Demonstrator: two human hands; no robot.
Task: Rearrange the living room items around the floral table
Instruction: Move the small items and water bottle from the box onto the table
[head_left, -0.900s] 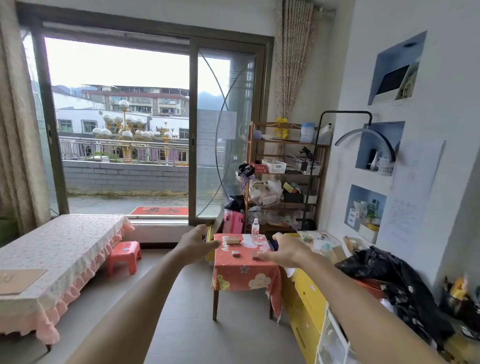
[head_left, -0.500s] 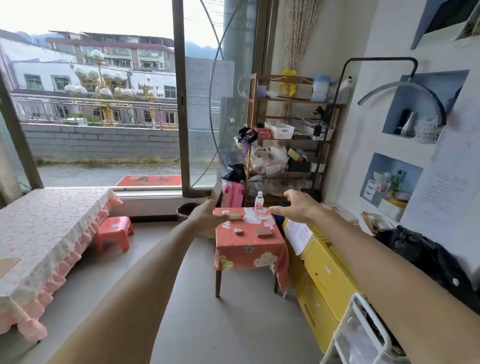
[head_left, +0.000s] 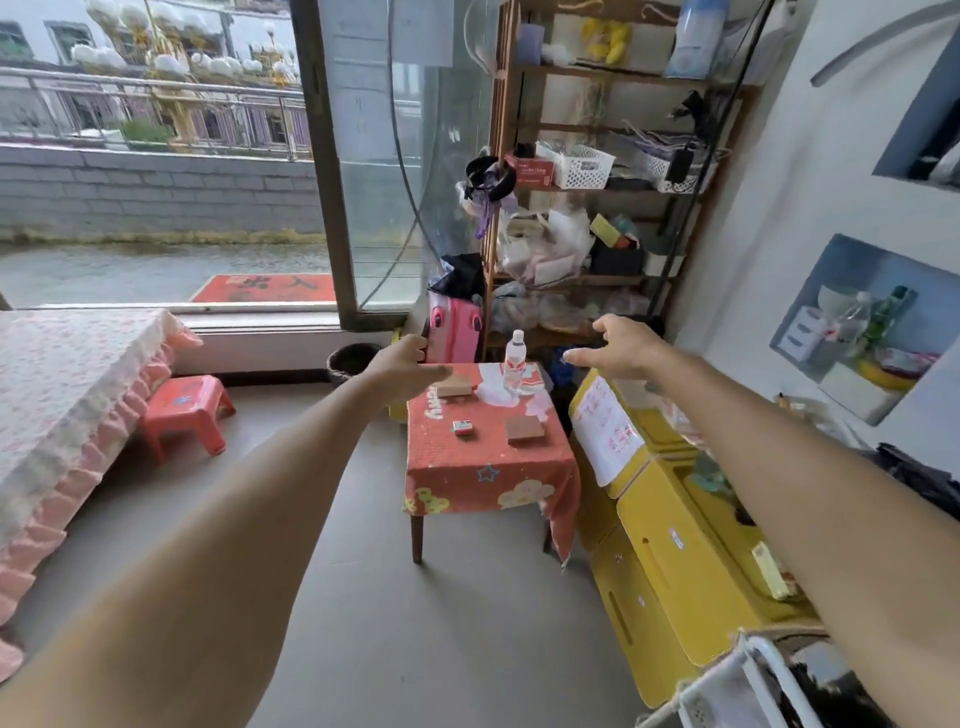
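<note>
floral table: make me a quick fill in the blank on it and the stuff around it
The bottle on the floral table stands ___.
The stool on the floor left of the table is coloured ___.
The cabinet right of the table is coloured ___.
The left hand and right hand hold ___.
Missing words: upright, red, yellow, nothing.

The small red floral-clothed table (head_left: 483, 457) is hemmed on the right by yellow cabinets (head_left: 670, 571) and behind by a pink suitcase (head_left: 457, 332); grey floor (head_left: 363, 597) is left open at its front and left. Its rear edge is taken by an upright clear plastic bottle (head_left: 514, 364).
</note>
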